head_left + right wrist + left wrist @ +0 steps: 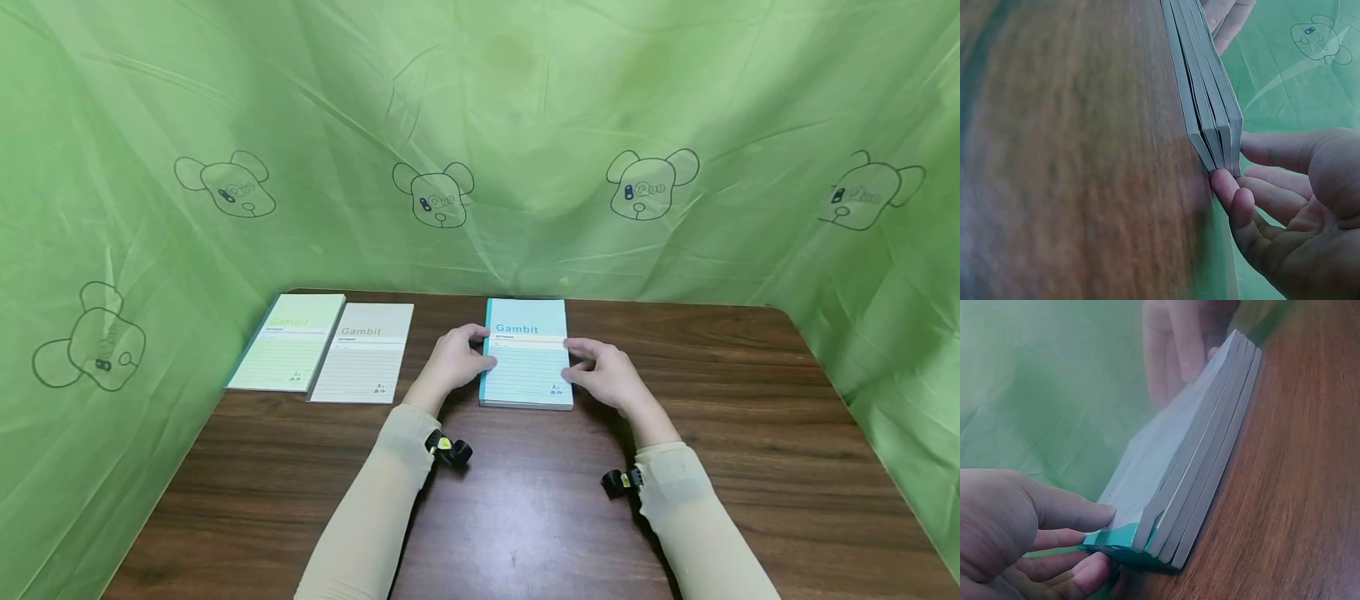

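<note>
A stack of several notebooks (pixel 527 367) lies on the table, with a light-blue "Gambit" cover on top and a teal spine at its left. In the left wrist view, my left hand (pixel 1029 531) grips the spine side, thumb against the cover's border and fingers at the spine. The opposite long edge is held by my right hand (pixel 1297 194), with curled fingers and thumb touching the page edges. Layered notebooks (pixel 1210 87) show in the right wrist view, their edges slightly uneven. From the head view, the left hand (pixel 453 358) and right hand (pixel 603 371) face each other across the stack.
Left of the stack lie a pale-green notebook (pixel 288 354) and a whitish notebook (pixel 363 362), side by side and nearly touching. The dark wooden table (pixel 510 533) is bordered by green fabric (pixel 525 250) behind and on both sides.
</note>
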`<state>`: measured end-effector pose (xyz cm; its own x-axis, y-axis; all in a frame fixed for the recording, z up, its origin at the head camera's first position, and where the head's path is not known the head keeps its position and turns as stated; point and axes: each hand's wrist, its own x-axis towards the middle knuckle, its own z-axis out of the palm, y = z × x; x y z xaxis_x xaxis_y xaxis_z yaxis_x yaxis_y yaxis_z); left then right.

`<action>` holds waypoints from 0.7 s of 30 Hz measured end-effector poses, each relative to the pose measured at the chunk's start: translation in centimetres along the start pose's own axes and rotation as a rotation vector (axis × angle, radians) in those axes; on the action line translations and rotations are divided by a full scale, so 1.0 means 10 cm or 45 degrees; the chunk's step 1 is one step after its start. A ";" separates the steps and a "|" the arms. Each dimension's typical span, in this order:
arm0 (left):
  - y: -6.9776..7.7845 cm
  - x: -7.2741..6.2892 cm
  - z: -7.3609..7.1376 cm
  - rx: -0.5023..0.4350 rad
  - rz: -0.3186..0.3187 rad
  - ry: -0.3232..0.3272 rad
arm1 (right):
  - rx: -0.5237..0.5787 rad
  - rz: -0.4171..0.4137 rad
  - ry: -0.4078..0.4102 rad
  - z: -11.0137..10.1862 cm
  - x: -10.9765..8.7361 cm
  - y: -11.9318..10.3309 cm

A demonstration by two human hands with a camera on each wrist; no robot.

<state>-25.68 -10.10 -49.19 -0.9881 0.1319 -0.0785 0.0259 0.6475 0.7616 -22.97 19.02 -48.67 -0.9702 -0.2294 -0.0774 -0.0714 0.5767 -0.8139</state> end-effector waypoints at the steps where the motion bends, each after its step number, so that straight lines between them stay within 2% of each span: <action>1: 0.00 0.00 0.00 -0.001 -0.002 -0.001 | -0.004 -0.003 0.000 0.00 0.00 0.00; 8: 0.04 -0.03 -0.01 -0.001 -0.015 0.002 | 0.009 -0.001 0.009 0.00 0.00 0.00; 15: 0.11 -0.05 -0.01 0.054 0.004 0.023 | -0.013 0.001 0.022 0.01 0.01 0.00; 21: 0.08 -0.03 -0.01 0.064 -0.001 0.033 | -0.027 0.004 0.045 0.04 0.01 -0.02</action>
<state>-25.33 -9.70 -48.52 -0.9918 0.1123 -0.0616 0.0323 0.6846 0.7282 -22.97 18.58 -48.74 -0.9779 -0.2002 -0.0596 -0.0727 0.5936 -0.8014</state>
